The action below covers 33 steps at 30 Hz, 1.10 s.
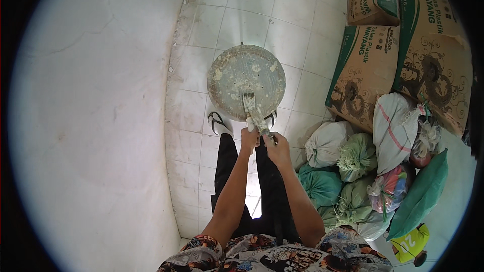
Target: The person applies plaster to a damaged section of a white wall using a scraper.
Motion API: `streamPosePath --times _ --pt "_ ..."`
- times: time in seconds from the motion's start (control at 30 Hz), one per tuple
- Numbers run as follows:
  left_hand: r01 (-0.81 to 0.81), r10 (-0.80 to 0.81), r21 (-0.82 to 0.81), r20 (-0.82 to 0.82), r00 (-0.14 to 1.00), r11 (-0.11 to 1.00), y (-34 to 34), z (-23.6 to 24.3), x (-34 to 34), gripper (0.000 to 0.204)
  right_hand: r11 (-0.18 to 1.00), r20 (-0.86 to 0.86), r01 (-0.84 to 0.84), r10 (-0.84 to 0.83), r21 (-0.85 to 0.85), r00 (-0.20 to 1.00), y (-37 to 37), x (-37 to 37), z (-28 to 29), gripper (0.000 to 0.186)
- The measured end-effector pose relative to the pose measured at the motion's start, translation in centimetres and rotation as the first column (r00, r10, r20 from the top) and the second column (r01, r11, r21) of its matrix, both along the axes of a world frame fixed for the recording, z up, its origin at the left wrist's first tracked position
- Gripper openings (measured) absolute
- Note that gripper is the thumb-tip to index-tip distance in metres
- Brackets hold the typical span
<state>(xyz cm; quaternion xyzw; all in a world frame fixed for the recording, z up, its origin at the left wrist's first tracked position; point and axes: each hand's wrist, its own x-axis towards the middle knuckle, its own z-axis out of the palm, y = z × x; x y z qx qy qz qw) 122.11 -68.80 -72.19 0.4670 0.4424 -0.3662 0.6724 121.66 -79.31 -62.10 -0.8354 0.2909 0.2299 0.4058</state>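
My left hand (249, 139) is closed on the handle of a flat, crusted scraper-like tool (248, 102). Just to its right, my right hand (276, 147) grips a second whitish, crusted tool (258, 119); the two tools overlap, and their exact shapes are hard to make out. Both are over the lower part of a round grey board or stool top (229, 68) spattered with pale dried patches. My sandalled feet show just below its edge.
A white wall (91, 121) runs along the left of the tiled floor (252, 0). Printed cardboard boxes (363, 95) are stacked at upper right, with tied white and green sacks (317, 186) below. At bottom right is a person in a yellow shirt (408, 247).
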Motion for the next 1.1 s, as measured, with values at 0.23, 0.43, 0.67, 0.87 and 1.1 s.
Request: streamPosePath --times 0.23,0.43,0.67,0.87,1.1 --pt "-0.003 0.003 -0.001 0.014 1.0 1.0 -0.2 0.1 -0.1 0.031 0.711 -0.526 0.542 -0.281 0.448 0.803 0.9 2.8 1.2 0.025" --pt "0.019 -0.022 -0.053 -0.05 0.999 0.998 1.4 -0.5 0.6 0.025 0.778 -0.5 0.437 -0.184 0.452 0.846 0.2 4.9 0.9 0.027" --pt "0.019 -0.024 -0.078 -0.066 0.998 0.997 1.2 -0.6 0.6 0.02 0.841 -0.478 0.379 -0.169 0.386 0.862 -0.2 5.3 0.8 0.028" --pt "0.036 -0.037 -0.043 -0.022 0.999 0.998 2.5 -1.3 0.2 0.022 0.809 -0.487 0.356 -0.101 0.468 0.868 -0.5 5.9 0.5 0.03" --pt "0.027 -0.017 -0.073 0.132 0.991 0.997 -1.5 -0.3 -1.3 0.023 0.982 0.096 -0.115 0.102 0.149 0.99 1.5 6.3 -6.2 0.039"
